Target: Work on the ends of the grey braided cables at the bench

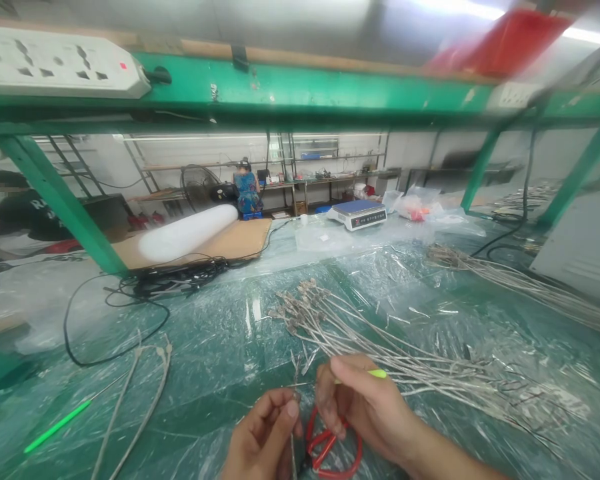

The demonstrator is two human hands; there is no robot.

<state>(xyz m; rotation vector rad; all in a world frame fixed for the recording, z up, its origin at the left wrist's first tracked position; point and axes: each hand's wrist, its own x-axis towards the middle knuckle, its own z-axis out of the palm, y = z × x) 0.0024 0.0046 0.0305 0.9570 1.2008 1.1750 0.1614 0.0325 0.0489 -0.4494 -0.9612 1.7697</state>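
My left hand (267,433) is closed in a pinch around the end of a thin grey cable (293,453), and its tip points up between thumb and forefinger. Close beside it, my right hand (363,403) grips a thin pick with a yellow-green handle (378,374). The pick's metal shaft (303,384) reaches left toward the cable end; I cannot tell whether it touches. Red-handled scissors (353,460) lie under my right hand, partly covered by it. Beyond my hands spreads a bundle of grey cables (340,330) with small connectors at its far end.
Left on the plastic-covered table (215,360) lie a green-handled pick (60,425) and two grey cables (125,400). Black cables (180,277), a white roll (190,233) and a scale (359,215) sit farther back. A green shelf frame (300,93) crosses overhead. People work beyond.
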